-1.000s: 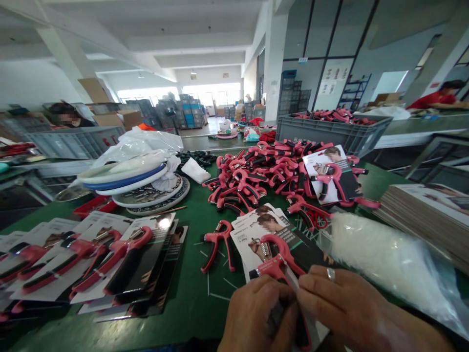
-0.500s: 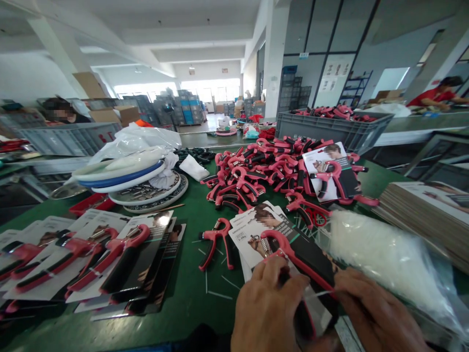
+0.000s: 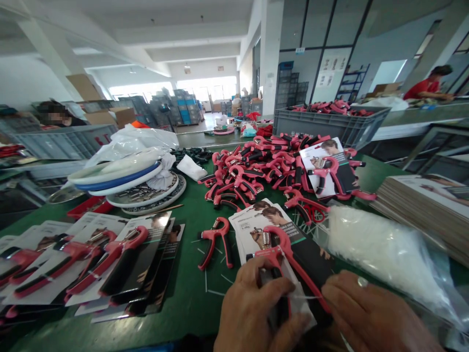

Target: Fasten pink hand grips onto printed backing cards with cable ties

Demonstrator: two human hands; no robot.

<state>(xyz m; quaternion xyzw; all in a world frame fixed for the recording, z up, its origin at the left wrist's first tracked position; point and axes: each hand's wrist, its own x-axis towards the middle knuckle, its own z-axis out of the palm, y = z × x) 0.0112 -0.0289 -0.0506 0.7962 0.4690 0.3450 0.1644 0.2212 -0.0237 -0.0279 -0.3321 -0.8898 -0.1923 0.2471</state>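
My left hand [image 3: 252, 308] is closed around the handle of a pink-and-black hand grip strengthener [image 3: 280, 239], which lies on a printed backing card [image 3: 306, 247]. A thin white plastic tie [image 3: 306, 297] runs across the strengthener's handles. My right hand [image 3: 373, 313], wearing a ring, pinches the tie's end at the right side. More backing cards lie under the held one. Just left of them, a loose hand grip strengthener [image 3: 215, 242] rests on the green table among scattered white ties [image 3: 205, 281].
Carded strengtheners [image 3: 120, 254] overlap at the left. A heap of loose strengtheners [image 3: 252, 171] lies ahead, before a grey crate [image 3: 330, 128]. To the right are a bag of white ties [image 3: 384, 254] and a card stack [image 3: 425, 210]. Stacked plates [image 3: 117, 183] stand left; two people work beyond.
Both hands have shifted slightly left and down in view. The right hand has turned so its back and ring show. The tie still stretches between the hands.
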